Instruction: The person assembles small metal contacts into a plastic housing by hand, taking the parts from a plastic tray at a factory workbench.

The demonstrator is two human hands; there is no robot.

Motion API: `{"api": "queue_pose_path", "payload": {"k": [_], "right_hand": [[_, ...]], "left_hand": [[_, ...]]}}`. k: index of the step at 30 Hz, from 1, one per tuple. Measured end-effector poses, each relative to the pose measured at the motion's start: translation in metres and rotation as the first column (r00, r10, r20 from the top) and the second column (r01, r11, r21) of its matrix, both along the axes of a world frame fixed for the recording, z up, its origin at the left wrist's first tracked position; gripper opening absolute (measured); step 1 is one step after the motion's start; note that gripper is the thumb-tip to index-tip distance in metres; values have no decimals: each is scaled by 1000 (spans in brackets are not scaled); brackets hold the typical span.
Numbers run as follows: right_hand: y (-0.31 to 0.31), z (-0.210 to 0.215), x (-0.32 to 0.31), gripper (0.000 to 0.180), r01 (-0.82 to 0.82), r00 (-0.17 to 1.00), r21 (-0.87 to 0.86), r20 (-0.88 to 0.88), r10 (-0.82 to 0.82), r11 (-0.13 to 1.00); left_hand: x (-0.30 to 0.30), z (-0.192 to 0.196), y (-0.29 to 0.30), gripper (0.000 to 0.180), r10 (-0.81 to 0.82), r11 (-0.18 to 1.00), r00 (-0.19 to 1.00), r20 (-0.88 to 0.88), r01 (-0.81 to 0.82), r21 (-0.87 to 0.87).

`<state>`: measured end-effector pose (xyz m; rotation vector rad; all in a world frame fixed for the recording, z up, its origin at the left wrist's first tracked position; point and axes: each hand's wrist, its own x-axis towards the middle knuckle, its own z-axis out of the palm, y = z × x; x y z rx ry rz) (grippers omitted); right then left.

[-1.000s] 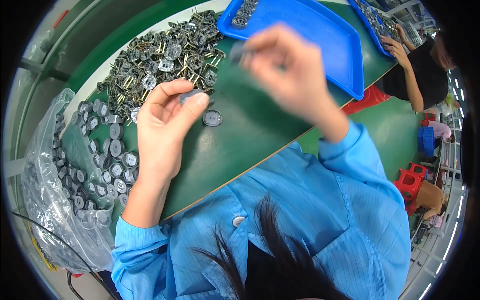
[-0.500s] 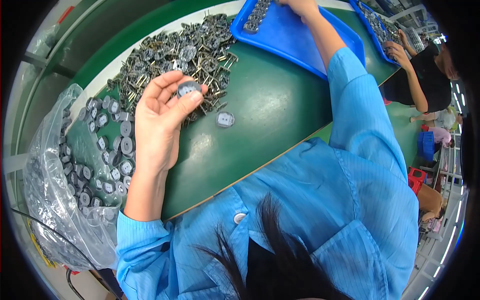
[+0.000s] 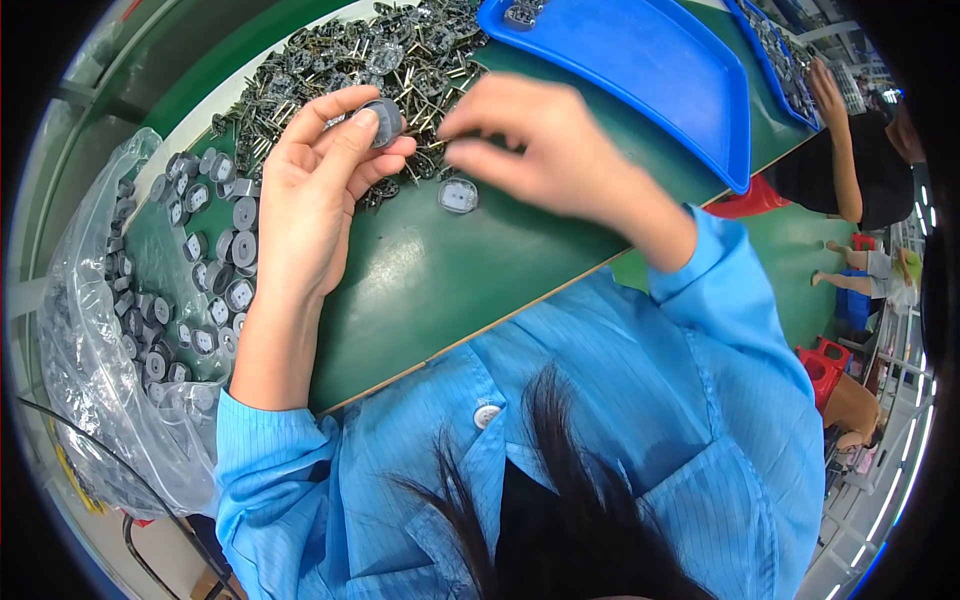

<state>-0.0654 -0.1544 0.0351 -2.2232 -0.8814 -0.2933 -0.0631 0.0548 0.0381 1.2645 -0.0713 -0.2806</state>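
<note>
My left hand (image 3: 320, 185) holds a small round grey cap (image 3: 383, 118) between thumb and fingertips, above the green table (image 3: 440, 280). My right hand (image 3: 545, 150) hovers just right of it, fingers pinched together over a heap of small metal pin parts (image 3: 400, 55); I cannot tell whether it holds a part. One loose round grey cap (image 3: 457, 195) lies on the table below both hands.
Several round grey caps (image 3: 215, 260) lie at the left beside a clear plastic bag (image 3: 95, 370) holding more. A blue tray (image 3: 640, 70) stands at the far right of the table. Another person's arm (image 3: 840, 130) works at a second blue tray (image 3: 775, 50) beyond.
My right hand has come back from the blue tray to the pile next to my left hand. The left hand keeps hold of its cap.
</note>
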Motion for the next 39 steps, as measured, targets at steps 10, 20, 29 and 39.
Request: {"api": "queue_pose_path", "payload": {"k": [10, 20, 29, 39], "right_hand": [[-41, -20, -35, 9, 220, 930, -232, 342, -133, 947], [-42, -12, -16, 18, -105, 986, -14, -128, 103, 994], [-12, 3, -11, 14, 146, 885, 362, -463, 42, 921], [13, 11, -20, 10, 129, 990, 128, 40, -135, 983]], "left_hand": [[-24, 3, -15, 40, -285, 918, 958, 32, 263, 295], [-27, -5, -23, 38, -236, 904, 944, 231, 126, 408], [-21, -6, -25, 35, -189, 923, 933, 307, 62, 379], [-27, -10, -24, 30, -150, 879, 902, 406, -67, 472]]}}
